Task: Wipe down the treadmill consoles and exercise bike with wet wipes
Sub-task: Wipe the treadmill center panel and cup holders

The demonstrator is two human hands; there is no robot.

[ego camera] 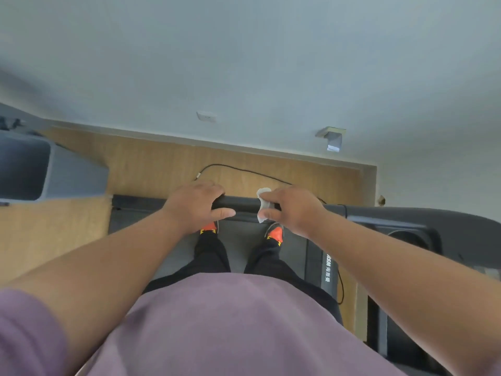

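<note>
Now we are wiping the treadmill handlebar [238, 203]: our right hand [294, 210] pinches the wet wipe [263, 203] round the bar, while our left hand [198, 206] grasps it just beside. Next, probably, we slide the wipe right, where bare bar seems to run on; left, our own hand blocks the way.

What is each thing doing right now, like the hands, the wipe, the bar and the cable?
left hand: grips the black bar, holds no wipe
right hand: presses the wipe around the bar
wet wipe: crumpled, wrapped over the bar
black bar: held at two spots
cable: lies loose on the wooden floor, near end unplugged
treadmill belt: person stands on it
</note>
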